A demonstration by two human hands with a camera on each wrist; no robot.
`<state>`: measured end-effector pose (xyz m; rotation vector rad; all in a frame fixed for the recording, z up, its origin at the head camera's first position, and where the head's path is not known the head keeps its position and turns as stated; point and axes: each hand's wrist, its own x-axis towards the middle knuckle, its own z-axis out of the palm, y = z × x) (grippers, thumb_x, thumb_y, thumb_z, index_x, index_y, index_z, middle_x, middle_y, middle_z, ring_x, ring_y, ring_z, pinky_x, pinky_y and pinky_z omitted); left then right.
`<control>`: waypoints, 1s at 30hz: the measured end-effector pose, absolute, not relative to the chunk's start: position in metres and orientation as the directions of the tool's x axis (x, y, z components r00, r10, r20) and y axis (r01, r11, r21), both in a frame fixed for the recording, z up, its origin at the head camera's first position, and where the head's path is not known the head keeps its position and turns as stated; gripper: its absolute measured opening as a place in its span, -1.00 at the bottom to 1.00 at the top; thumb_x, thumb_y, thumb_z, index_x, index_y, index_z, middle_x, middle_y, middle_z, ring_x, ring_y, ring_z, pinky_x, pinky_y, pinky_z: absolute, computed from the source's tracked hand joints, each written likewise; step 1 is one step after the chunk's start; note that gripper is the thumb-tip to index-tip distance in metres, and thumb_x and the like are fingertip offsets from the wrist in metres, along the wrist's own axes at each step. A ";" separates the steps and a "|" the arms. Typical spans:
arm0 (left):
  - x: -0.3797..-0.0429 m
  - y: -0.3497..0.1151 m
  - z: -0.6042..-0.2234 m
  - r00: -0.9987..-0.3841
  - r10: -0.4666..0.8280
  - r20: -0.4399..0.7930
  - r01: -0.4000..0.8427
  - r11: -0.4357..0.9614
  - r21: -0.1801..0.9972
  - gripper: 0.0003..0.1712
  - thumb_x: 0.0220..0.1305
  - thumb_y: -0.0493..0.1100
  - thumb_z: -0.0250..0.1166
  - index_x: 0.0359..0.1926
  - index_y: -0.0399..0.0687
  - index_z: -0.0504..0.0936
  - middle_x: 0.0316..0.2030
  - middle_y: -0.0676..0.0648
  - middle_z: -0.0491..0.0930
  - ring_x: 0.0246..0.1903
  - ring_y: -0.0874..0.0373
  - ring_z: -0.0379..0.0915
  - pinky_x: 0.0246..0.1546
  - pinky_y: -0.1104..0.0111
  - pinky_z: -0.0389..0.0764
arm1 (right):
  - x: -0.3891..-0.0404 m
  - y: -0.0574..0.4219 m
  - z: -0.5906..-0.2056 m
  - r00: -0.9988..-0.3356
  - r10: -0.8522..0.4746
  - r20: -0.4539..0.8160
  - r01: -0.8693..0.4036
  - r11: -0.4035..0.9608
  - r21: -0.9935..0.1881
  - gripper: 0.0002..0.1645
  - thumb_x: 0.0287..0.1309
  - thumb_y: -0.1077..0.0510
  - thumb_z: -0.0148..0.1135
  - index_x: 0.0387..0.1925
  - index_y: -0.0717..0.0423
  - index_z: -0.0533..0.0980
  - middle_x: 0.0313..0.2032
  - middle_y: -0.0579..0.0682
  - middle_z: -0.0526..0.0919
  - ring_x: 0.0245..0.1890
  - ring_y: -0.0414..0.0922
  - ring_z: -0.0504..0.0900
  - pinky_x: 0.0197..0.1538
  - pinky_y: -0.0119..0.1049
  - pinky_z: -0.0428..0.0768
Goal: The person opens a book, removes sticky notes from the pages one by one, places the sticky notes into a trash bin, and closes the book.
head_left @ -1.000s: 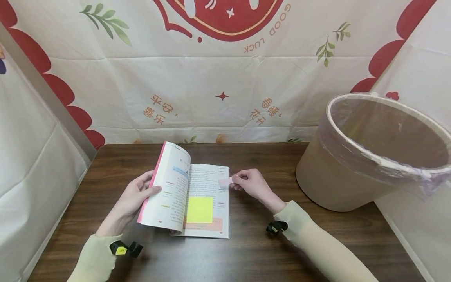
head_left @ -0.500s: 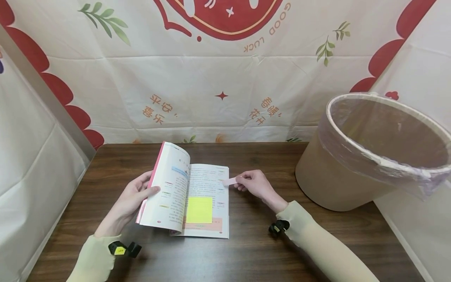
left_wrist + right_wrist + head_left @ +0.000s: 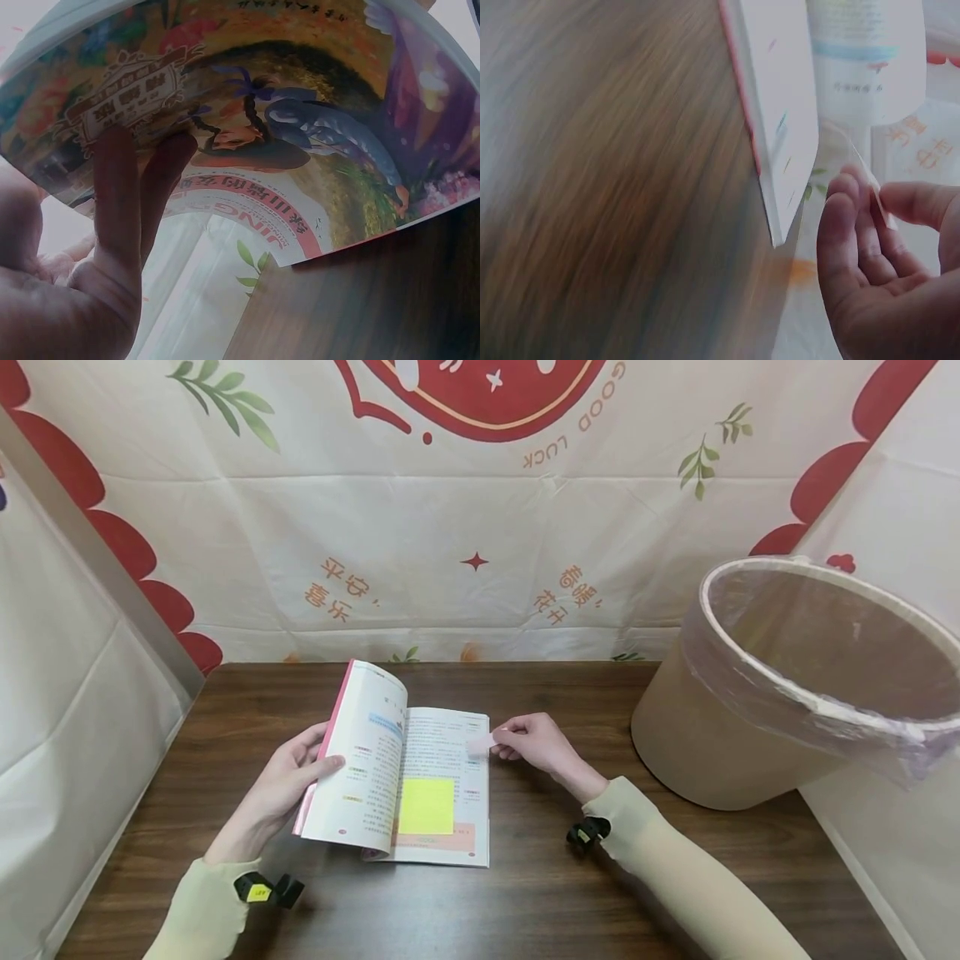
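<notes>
A paperback book (image 3: pixel 442 747) is open on the table, its left-hand pages lifted and curved. My left hand (image 3: pixel 281 777) grips that raised part, thumb on the page and fingers behind; the left wrist view shows them against the illustrated cover (image 3: pixel 330 142). On the lower right page lies a square yellow sticky note (image 3: pixel 426 807). Between thumb and fingers, my right hand (image 3: pixel 543 747) pinches a pale pink slip of paper (image 3: pixel 480 744), whose free end reaches over the page's right edge. Seen from the right wrist, the slip (image 3: pixel 868 176) is thin and nearly edge-on.
A large brown bin (image 3: pixel 690 735) with a clear plastic liner stands at the right. The dark wooden table (image 3: pixel 540 893) extends around the book. Behind it hangs a printed white cloth (image 3: pixel 420 527).
My right hand drew the slip slightly rightward, then moved back left, so its end lies over the page again. My left hand keeps its hold on the raised pages.
</notes>
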<state>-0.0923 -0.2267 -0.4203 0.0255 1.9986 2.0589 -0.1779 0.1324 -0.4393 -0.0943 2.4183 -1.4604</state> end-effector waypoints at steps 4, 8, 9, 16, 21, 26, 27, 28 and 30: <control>-0.093 -0.225 -0.419 -0.963 0.209 -0.172 -0.179 -0.015 0.984 -0.22 0.27 -0.17 0.28 0.42 -0.19 0.14 0.03 -0.20 0.58 -0.17 -0.12 0.63 -0.23 0.02 0.61 | -0.179 0.127 -0.439 -0.938 -0.226 -0.261 0.128 0.474 -0.871 -0.76 0.19 0.14 0.26 -0.26 0.28 0.66 -0.42 0.08 0.69 -0.42 -0.06 0.63 -0.25 -0.27 0.64; -0.094 -0.224 -0.419 -0.962 0.207 -0.179 -0.185 -0.012 0.983 -0.20 0.26 -0.16 0.29 0.42 -0.19 0.13 0.04 -0.21 0.57 -0.16 -0.12 0.63 -0.23 0.02 0.61 | -0.181 0.126 -0.444 -0.944 -0.171 -0.281 0.165 0.493 -0.854 -0.79 0.18 0.16 0.26 -0.31 0.25 0.66 -0.46 0.04 0.68 -0.46 -0.12 0.61 -0.30 -0.32 0.63; -0.094 -0.224 -0.419 -0.962 0.206 -0.179 -0.185 -0.010 0.983 -0.20 0.26 -0.16 0.29 0.42 -0.19 0.13 0.04 -0.20 0.57 -0.16 -0.12 0.63 -0.23 0.03 0.61 | -0.182 0.127 -0.445 -0.946 -0.162 -0.281 0.167 0.500 -0.850 -0.80 0.18 0.15 0.26 -0.32 0.25 0.67 -0.47 0.03 0.68 -0.47 -0.13 0.62 -0.31 -0.32 0.63; -0.093 -0.228 -0.420 -0.963 0.206 -0.172 -0.177 -0.008 0.984 -0.24 0.29 -0.17 0.26 0.42 -0.19 0.13 -0.01 -0.16 0.61 -0.18 -0.11 0.63 -0.25 0.02 0.61 | -0.183 0.128 -0.448 -0.958 -0.132 -0.253 0.144 0.543 -0.827 -0.82 0.16 0.18 0.26 -0.37 0.24 0.67 -0.52 0.01 0.67 -0.49 -0.15 0.61 -0.36 -0.31 0.63; -0.092 -0.229 -0.420 -0.963 0.210 -0.171 -0.176 -0.009 0.984 -0.25 0.30 -0.16 0.25 0.42 -0.20 0.13 -0.04 -0.14 0.62 -0.20 -0.10 0.64 -0.26 0.03 0.62 | -0.181 0.130 -0.450 -0.962 -0.119 -0.246 0.139 0.563 -0.814 -0.82 0.14 0.18 0.25 -0.37 0.23 0.67 -0.54 -0.01 0.67 -0.51 -0.16 0.61 -0.36 -0.29 0.63; -0.091 -0.229 -0.421 -0.961 0.209 -0.179 -0.186 -0.015 0.982 -0.23 0.30 -0.16 0.25 0.43 -0.19 0.11 -0.02 -0.15 0.61 -0.18 -0.10 0.63 -0.24 0.03 0.61 | -0.177 0.135 -0.450 -0.963 -0.110 -0.246 0.142 0.570 -0.809 -0.82 0.14 0.17 0.26 -0.37 0.22 0.68 -0.53 -0.02 0.67 -0.51 -0.16 0.60 -0.34 -0.26 0.64; -0.091 -0.229 -0.422 -0.961 0.207 -0.182 -0.190 -0.018 0.982 -0.23 0.30 -0.16 0.25 0.43 -0.19 0.11 -0.02 -0.15 0.61 -0.18 -0.10 0.63 -0.23 0.03 0.61 | -0.176 0.137 -0.450 -0.963 -0.110 -0.244 0.140 0.570 -0.810 -0.82 0.14 0.17 0.26 -0.37 0.22 0.68 -0.53 -0.02 0.67 -0.51 -0.16 0.60 -0.33 -0.26 0.64; -0.091 -0.230 -0.422 -0.961 0.205 -0.185 -0.193 -0.020 0.981 -0.22 0.30 -0.16 0.25 0.43 -0.19 0.10 -0.02 -0.14 0.61 -0.18 -0.10 0.63 -0.23 0.04 0.61 | -0.175 0.138 -0.449 -0.964 -0.111 -0.241 0.137 0.571 -0.810 -0.82 0.14 0.17 0.26 -0.37 0.21 0.68 -0.53 -0.02 0.67 -0.51 -0.15 0.60 -0.33 -0.25 0.64; -0.090 -0.230 -0.423 -0.962 0.201 -0.187 -0.195 -0.022 0.980 -0.22 0.31 -0.16 0.25 0.44 -0.19 0.09 -0.02 -0.13 0.61 -0.18 -0.09 0.63 -0.23 0.05 0.61 | -0.171 0.141 -0.446 -0.966 -0.115 -0.231 0.125 0.575 -0.809 -0.82 0.14 0.16 0.26 -0.37 0.20 0.68 -0.53 -0.03 0.66 -0.51 -0.16 0.60 -0.32 -0.25 0.64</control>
